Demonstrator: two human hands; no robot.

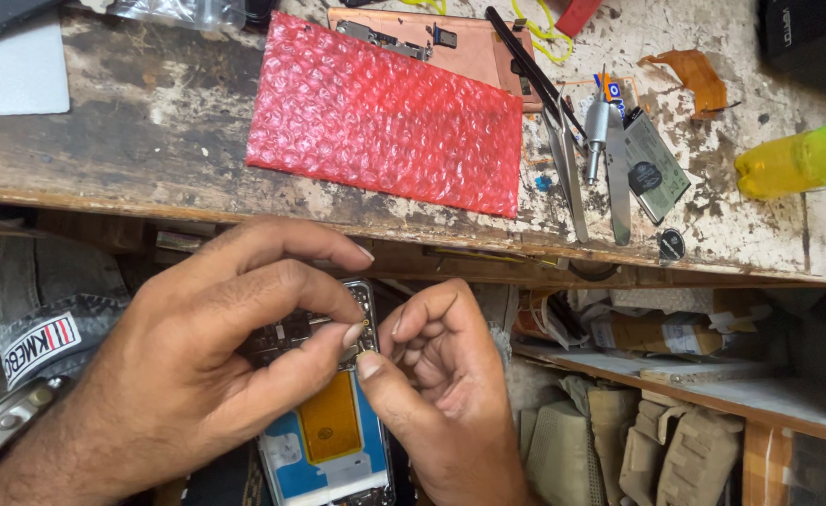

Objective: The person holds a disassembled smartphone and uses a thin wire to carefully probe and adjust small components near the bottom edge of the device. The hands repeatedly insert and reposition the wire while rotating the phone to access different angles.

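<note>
The worn wooden workbench (151,141) fills the far half of the view, its chipped near edge running left to right just beyond the hands. On it lies a red bubble-wrap sheet (385,117), partly covering a copper-coloured panel (474,42). To the right lie tweezers (570,164), a small screwdriver (597,131) and a flat battery (655,167), close together. A yellow-green bottle (797,159) lies at the far right.

Below the bench edge, an opened phone (333,431) sits near centre, back removed, blue and orange parts showing. The left hand (198,375) grips its upper end, thumb and fingers closed around it. The right hand (441,384) is curled narrow, thumb tip pressing at the phone's upper right corner; whether it pinches a small part cannot be told.

A cluttered shelf (713,384) crowds the right; little free room remains around the hands.
</note>
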